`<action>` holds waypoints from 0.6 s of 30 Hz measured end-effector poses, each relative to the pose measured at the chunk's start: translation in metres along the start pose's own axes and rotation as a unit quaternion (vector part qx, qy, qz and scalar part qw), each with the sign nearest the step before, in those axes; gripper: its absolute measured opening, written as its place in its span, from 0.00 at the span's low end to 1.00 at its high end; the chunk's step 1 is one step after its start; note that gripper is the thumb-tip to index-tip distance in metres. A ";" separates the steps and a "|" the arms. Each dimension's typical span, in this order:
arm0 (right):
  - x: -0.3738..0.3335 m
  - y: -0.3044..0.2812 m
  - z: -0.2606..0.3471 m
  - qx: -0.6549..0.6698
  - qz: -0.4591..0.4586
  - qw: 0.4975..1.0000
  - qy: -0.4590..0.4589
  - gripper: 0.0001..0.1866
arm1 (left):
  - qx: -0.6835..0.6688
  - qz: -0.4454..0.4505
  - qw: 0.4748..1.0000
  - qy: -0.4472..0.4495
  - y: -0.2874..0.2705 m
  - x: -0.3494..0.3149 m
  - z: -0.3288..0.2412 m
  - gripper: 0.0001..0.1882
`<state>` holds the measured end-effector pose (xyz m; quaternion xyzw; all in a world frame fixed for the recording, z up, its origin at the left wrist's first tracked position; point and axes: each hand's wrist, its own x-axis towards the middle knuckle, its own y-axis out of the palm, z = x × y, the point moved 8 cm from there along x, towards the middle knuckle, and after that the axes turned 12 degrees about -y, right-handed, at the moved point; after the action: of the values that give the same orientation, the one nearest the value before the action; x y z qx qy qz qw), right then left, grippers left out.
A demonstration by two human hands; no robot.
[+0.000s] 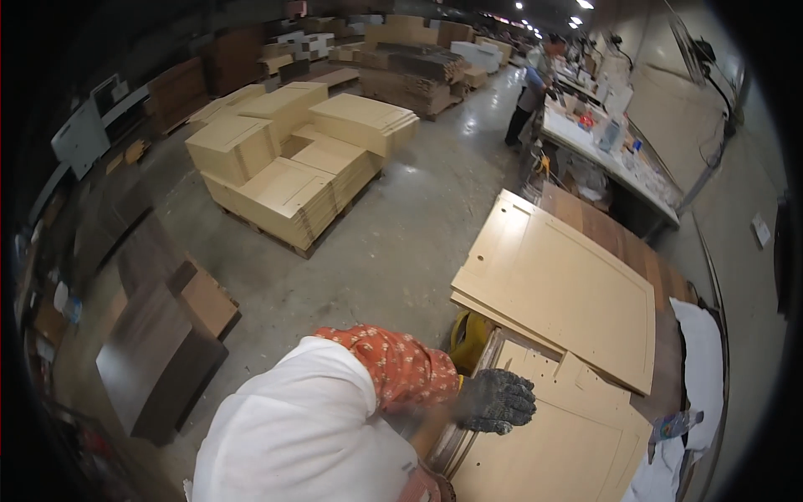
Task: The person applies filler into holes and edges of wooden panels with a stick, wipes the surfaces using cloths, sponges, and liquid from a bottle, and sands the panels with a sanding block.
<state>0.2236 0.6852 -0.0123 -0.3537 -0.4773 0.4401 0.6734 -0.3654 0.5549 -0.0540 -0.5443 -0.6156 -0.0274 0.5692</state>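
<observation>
Big workshop, stacked boards on the floor. My gloved hand (496,401) lies flat, fingers spread, holding nothing, on the board (552,435) to keep it steady

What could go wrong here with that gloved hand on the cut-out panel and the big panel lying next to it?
The gloved hand rests at the notched edge of the lower tan panel; a sharp cut-out could catch the glove. The upper door panel lies skewed, overhanging the bench's floor side, so a nudge might slide it off. The white cloth could snag.
</observation>
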 end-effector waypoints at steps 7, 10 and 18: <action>-0.007 -0.001 0.038 0.040 -0.011 0.999 -0.035 0.21 | 0.006 0.008 1.000 -0.009 0.004 -0.001 0.001 0.20; -0.014 -0.007 0.048 0.051 -0.016 0.998 -0.038 0.21 | 0.011 0.031 0.999 -0.016 0.007 0.001 0.004 0.20; -0.048 -0.027 0.049 0.042 -0.030 0.999 -0.015 0.21 | 0.023 -0.001 0.999 0.023 0.014 -0.005 0.012 0.21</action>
<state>0.1764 0.6333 0.0103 -0.3043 -0.4786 0.4448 0.6932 -0.3652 0.5657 -0.0698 -0.5297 -0.6037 -0.0262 0.5953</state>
